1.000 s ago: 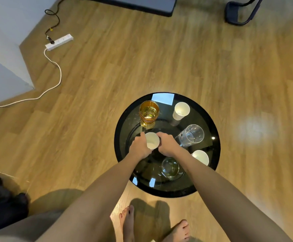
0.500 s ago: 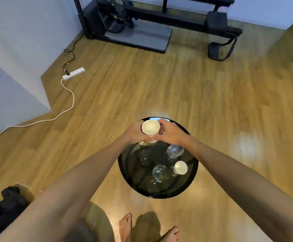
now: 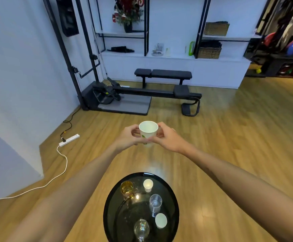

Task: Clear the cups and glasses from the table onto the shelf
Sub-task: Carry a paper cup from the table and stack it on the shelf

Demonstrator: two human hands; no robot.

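Paper cup up off the table, pinched between both my hands, shelf dead ahead at 12 o'clock.

I've got the white paper cup held upright at arm's length, left hand at its 9 o'clock and right hand at its 3 o'clock, fingers of both closed on its wall below the rim. I judge it light and easily crushed, so I'd keep the squeeze gentle and low on the body, where paper is stiffer. Against the frame 0.5 s ago, the cup has risen clear of the round black glass table, and my view has tipped up to show the white shelf. On the table are 5 pieces: an amber glass, 2 paper cups, a clear tumbler and a clear stemmed glass.
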